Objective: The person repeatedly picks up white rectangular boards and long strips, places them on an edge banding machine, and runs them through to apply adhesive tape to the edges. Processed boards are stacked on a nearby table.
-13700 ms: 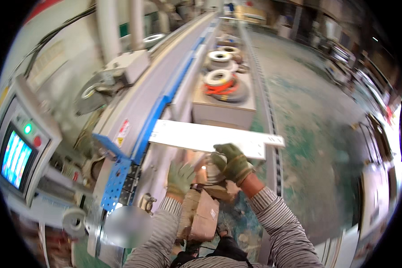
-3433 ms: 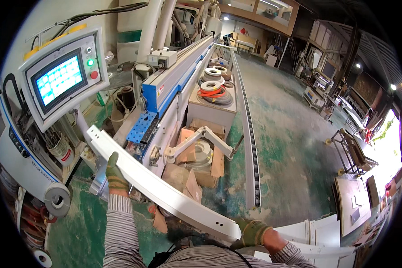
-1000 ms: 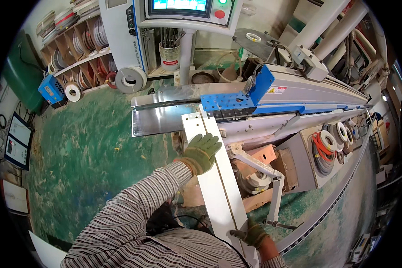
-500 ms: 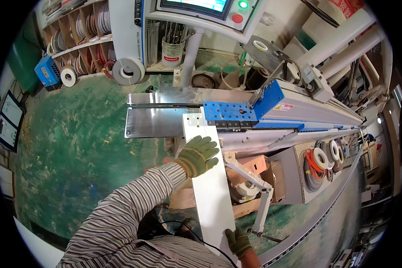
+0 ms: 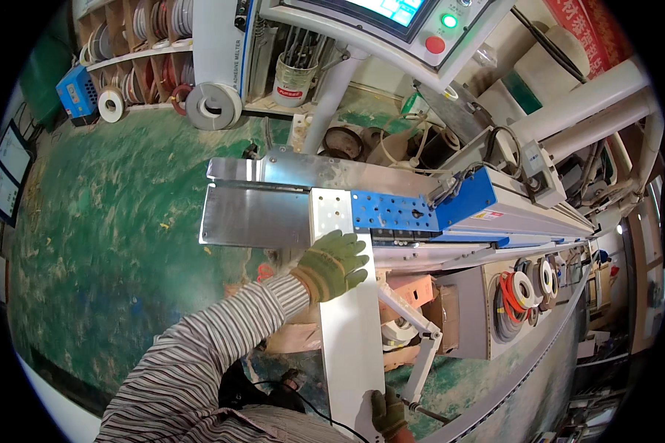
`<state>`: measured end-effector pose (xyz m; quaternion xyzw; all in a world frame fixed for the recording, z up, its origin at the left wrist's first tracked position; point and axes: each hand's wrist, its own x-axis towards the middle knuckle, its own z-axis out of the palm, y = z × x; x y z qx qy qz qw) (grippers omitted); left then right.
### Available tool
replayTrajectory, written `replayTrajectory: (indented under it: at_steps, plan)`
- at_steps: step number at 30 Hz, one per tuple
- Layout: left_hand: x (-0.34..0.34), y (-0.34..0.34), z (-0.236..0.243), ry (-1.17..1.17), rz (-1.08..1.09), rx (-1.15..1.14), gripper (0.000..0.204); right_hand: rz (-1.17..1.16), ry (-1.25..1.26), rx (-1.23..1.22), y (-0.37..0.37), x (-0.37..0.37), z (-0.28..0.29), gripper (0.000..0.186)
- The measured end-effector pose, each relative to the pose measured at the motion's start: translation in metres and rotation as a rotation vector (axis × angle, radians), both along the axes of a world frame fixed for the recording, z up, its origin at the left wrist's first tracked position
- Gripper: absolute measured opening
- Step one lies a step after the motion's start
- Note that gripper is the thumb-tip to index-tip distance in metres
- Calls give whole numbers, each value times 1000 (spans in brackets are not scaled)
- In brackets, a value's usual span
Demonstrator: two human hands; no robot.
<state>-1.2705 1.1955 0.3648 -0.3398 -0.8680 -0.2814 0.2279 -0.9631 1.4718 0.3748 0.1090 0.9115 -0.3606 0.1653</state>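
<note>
A long white board [image 5: 351, 332] with several small holes at its far end runs away from me. Its far end lies on the metal machine table [image 5: 255, 214], beside the blue perforated plate [image 5: 391, 210]. My left hand [image 5: 331, 267], in a green knitted glove, rests on the board's top face with the fingers stretched and slightly spread. Close to my body, my right hand [image 5: 389, 413], also gloved, grips the board's right edge; part of its fingers is hidden.
A control panel [image 5: 421, 63] with a screen and buttons overhangs the machine. Below the machine is a jointed metal support arm [image 5: 421, 354]. Coils of edge banding [image 5: 524, 288] hang at the right; more rolls [image 5: 214, 107] stand at the back left. Green floor [image 5: 140, 214] stretches leftward.
The board has turned slightly, and its far end now sits against the table's slot beside the blue plate. Both hands have stayed on it. My view has shifted a little.
</note>
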Motion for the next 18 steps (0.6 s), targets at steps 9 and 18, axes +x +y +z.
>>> replayTrajectory:
  at_steps: [9, 18]
  plan:
    - [-3, -2, 2, -84, -15, 80, 30, 217, 180, 312, 34, 35, -73, 42]
    - [-2, -7, -9, -101, 196, 341, 57, -62, -101, 126, -31, -7, -3, 46]
